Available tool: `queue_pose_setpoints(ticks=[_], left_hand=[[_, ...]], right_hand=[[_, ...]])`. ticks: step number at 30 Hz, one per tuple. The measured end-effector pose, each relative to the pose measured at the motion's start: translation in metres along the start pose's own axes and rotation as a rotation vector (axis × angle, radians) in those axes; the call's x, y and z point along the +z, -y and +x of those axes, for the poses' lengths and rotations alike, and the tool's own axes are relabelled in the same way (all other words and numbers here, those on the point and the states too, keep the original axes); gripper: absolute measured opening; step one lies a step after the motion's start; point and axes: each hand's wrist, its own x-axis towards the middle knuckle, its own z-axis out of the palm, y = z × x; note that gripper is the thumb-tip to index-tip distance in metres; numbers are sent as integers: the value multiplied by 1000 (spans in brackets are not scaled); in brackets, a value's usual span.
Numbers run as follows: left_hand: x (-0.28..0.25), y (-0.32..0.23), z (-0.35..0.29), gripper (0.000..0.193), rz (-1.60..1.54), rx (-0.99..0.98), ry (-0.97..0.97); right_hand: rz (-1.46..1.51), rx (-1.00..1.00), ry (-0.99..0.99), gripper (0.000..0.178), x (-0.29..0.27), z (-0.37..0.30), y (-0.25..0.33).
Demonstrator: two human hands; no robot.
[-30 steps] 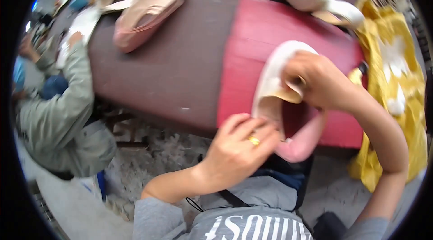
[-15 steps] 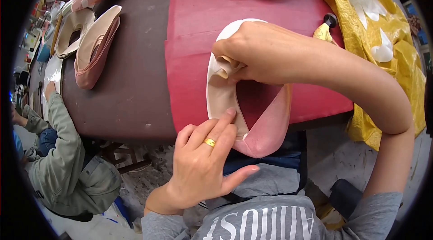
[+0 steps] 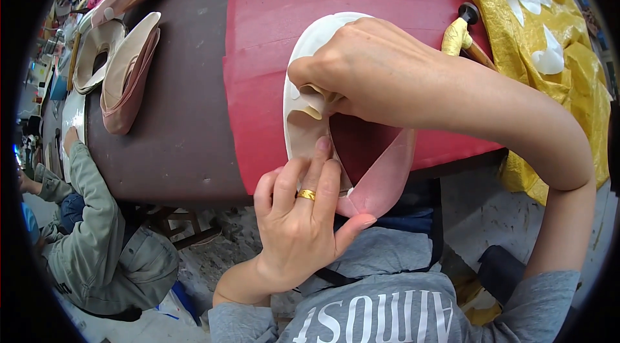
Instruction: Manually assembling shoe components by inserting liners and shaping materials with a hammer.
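A pink shoe upper (image 3: 388, 175) with a beige lining and white outer rim lies as a ring at the near edge of the red mat. My right hand (image 3: 361, 69) is closed over its far left side, fingers pinching a curled flap of beige lining (image 3: 303, 122). The fingertips are partly hidden under the hand. Nearer to me, my left hand (image 3: 294, 214), wearing a gold ring, is open. Its outstretched fingers press on the lining just below the flap, and its thumb points toward the pink toe part.
The red mat (image 3: 265, 27) covers part of a brown table (image 3: 187, 85). Stacked pink uppers (image 3: 132, 78) and beige ring-shaped pieces (image 3: 84, 62) lie left. A yellow-wrapped hammer (image 3: 457, 34) rests by a yellow sheet (image 3: 516, 110) at right. Another person's sleeve (image 3: 97, 194) is at left.
The upper, mat and table sit slightly further left in view. My left fingers have moved up a little along the lining toward the flap. My right hand keeps its pinch.
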Motion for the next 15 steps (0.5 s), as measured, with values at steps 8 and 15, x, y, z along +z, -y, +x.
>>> queue_pose_setpoints(ticks=[8, 15], left_hand=[[6, -2, 16, 75, -112, -65, -48], [10, 2, 18, 78, -174, -63, -62]], right_hand=[[49, 35, 27, 15, -1, 4, -4], [-53, -79, -122, 13, 11, 8, -15]])
